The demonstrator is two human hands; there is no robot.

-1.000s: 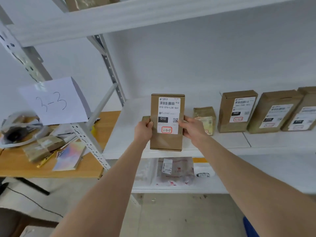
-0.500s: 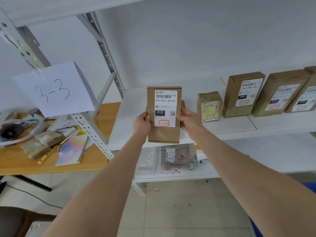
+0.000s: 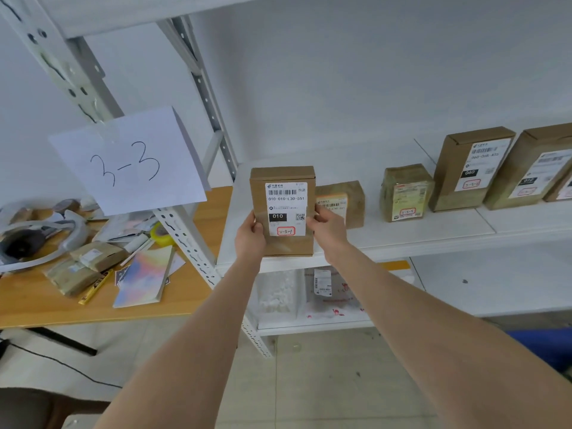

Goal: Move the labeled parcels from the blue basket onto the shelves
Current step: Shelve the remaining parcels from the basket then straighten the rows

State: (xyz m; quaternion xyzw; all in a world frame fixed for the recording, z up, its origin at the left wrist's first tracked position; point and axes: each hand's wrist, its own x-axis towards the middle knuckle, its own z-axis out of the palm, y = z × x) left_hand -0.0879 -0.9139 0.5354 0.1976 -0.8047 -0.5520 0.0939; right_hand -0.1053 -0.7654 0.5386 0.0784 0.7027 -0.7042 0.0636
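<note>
both hands gripped a tall brown cardboard parcel with a white printed label point(image 3: 282, 212), the left hand point(image 3: 250, 239) curled round its left edge and the right hand point(image 3: 328, 230) round its right edge. the parcel stood upright, label toward the camera, at the left end of the white metal shelf point(image 3: 433, 233); whether its base touched the board could not be told. just behind it sat a small tape-wrapped brown packet point(image 3: 349, 196), then a second squat wrapped packet point(image 3: 405, 193) and two leaning brown labelled boxes point(image 3: 470, 168) further right. a white paper sheet marked "3-3" point(image 3: 130, 162) hung on the upright, above a cluttered wooden table point(image 3: 192, 292).
</note>
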